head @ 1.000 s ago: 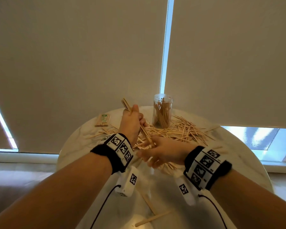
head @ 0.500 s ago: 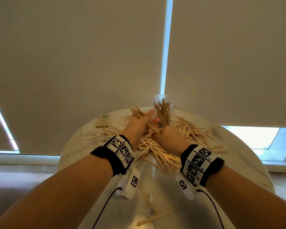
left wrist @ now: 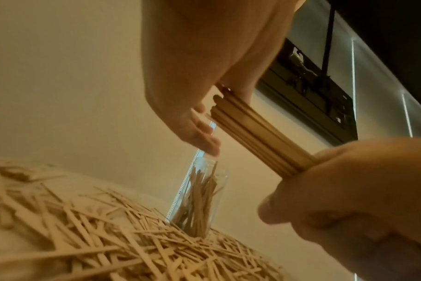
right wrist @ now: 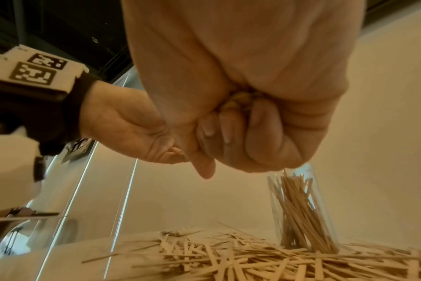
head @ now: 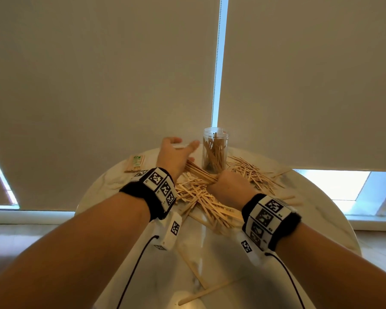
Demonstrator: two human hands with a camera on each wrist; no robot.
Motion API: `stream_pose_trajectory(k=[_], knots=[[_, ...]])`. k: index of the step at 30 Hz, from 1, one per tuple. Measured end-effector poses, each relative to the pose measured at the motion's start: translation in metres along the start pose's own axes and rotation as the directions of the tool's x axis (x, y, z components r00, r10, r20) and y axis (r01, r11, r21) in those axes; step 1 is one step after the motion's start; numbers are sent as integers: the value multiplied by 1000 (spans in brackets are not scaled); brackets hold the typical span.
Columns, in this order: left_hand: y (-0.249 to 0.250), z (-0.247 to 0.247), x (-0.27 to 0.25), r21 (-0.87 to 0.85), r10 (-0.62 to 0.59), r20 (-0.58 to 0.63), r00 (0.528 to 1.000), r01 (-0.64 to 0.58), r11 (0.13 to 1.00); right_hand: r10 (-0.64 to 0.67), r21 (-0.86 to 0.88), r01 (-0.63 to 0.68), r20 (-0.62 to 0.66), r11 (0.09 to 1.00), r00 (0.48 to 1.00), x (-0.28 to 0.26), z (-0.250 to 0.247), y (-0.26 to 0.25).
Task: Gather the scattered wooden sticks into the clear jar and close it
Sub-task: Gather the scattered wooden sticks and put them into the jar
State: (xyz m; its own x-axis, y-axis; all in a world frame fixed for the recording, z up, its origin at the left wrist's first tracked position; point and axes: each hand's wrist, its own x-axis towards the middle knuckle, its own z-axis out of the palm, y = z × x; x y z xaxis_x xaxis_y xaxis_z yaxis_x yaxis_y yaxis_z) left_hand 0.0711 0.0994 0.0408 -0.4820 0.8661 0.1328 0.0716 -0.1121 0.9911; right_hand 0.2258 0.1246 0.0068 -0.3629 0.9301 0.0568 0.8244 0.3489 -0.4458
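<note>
A clear jar [head: 214,150] stands uncapped at the back of the round table, partly filled with upright wooden sticks. No lid shows in any view. Scattered sticks [head: 201,197] lie in a heap in front of the jar and to its right. My right hand [head: 228,186] grips a tight bundle of sticks [head: 198,172] that points up and left. In the left wrist view the bundle [left wrist: 252,136] runs from my right fist [left wrist: 349,190] to my left palm. My left hand [head: 183,144] is spread with straight fingers just left of the jar [left wrist: 199,199], at the bundle's far end.
A small banded packet of sticks [head: 135,163] lies at the table's back left. Two long sticks [head: 210,291] lie near the front edge of the marble table [head: 321,210]. Beige roller blinds hang close behind the jar.
My left hand held the bundle upright, then both hands met on it near the jar. Now the left has let go and spread its fingers; the right alone grips the bundle.
</note>
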Motion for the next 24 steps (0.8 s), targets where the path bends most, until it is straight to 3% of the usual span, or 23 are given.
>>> stream_pose_trajectory(k=[2,4,6,7,10,12,14,17,21,24], knots=[[3,1,4,5,-9,-26,1000,9,1000,3,-27,-3,7,1000,1000,1,-3,-1],[1,7,3,120,-154,154,976,136,983,-31,-51,30,-11,998,999,2,-4,-2],[-4,13,-2,197,-254,240,937,209,958,-51,-98,48,-23,994,998,3,-6,-4],[-8,15,-1,221,-240,227,944,190,957,-51,-115,47,-28,992,998,3,-7,-3],[-14,17,4,306,-33,139,990,-11,952,-36,-154,28,-49,988,998,8,-9,4],[-16,20,7,333,-28,215,976,-47,942,-31,-170,24,-37,985,999,15,-10,7],[-18,23,7,477,-47,322,946,-119,871,-64,-175,65,9,982,998,21,-12,10],[-27,24,18,614,13,274,962,-186,767,-176,-59,178,41,982,984,22,-20,12],[-30,32,36,505,12,226,974,-128,854,-313,-101,306,-64,947,948,28,-31,12],[-21,37,49,397,-179,340,923,31,917,-338,-188,320,-76,929,938,45,-49,17]])
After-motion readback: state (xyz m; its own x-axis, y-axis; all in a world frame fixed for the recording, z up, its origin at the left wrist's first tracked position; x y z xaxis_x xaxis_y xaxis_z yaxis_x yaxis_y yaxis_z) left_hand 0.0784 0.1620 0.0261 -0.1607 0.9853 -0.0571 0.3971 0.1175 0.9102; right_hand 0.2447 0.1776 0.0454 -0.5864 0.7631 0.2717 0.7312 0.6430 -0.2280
